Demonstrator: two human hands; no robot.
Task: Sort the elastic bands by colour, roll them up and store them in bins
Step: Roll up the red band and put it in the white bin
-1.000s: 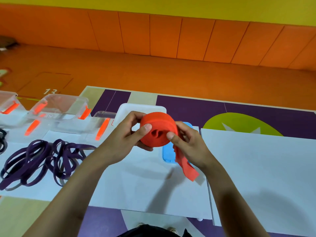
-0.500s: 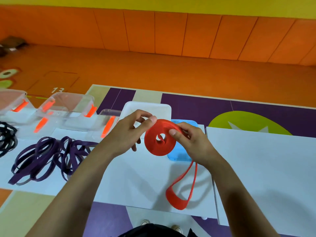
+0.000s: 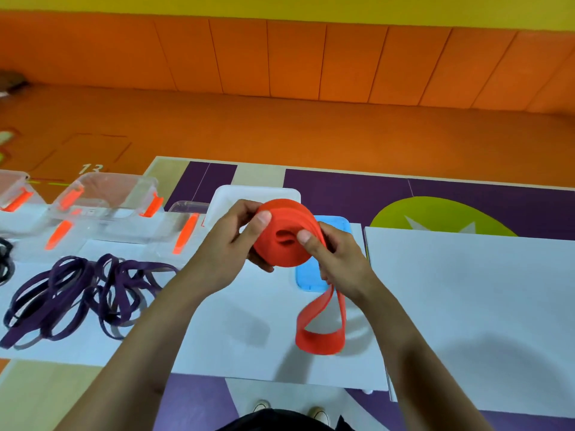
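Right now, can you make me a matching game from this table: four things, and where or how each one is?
Things:
1 red band
2 purple bands
3 clear bins
4 blue tray

States:
A loose heap on the left
B row behind that heap
C partly rolled, held by left hand and right hand
D flat, partly hidden by the right hand

Pairs: 1-C, 2-A, 3-B, 4-D.

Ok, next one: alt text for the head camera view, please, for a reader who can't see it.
A left hand and a right hand hold a red band, mostly wound into a roll, above a white table; its loose end hangs in a loop. Purple bands, clear bins and a blue lid lie on the table.
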